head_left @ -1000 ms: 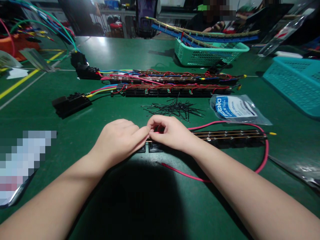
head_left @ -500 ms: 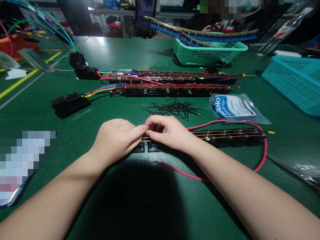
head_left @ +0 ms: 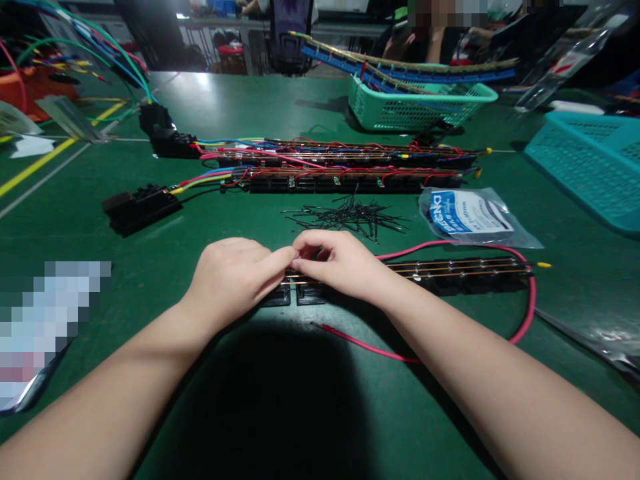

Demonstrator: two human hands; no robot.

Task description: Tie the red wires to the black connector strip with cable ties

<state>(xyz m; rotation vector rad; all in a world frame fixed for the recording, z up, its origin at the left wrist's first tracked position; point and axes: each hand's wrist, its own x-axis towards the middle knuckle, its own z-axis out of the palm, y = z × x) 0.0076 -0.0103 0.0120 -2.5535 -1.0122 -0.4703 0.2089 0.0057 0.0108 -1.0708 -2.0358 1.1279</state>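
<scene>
My left hand (head_left: 235,273) and my right hand (head_left: 337,263) meet fingertip to fingertip over a long black strip (head_left: 465,277) with copper-coloured rods along its top. Both hands are closed in a pinch; whatever lies between the fingertips is hidden or too small to name. The left part of the strip is covered by my hands. A thick red cable (head_left: 531,300) loops around its right end, and the cable's loose tip lies in front. Just beyond my hands is a loose pile of black cable ties (head_left: 355,217).
A labelled plastic bag (head_left: 473,217) lies right of the pile. Two wired black strips (head_left: 350,180) with connector blocks (head_left: 143,208) lie farther back. Green basket (head_left: 420,113) holds blue strips; a teal basket (head_left: 590,167) stands right. Scissors-like metal tool (head_left: 580,340) lies at right.
My hands stay nearly in place, with the fingertips still together over the strip. In the background, a person's hands and arm have shifted.
</scene>
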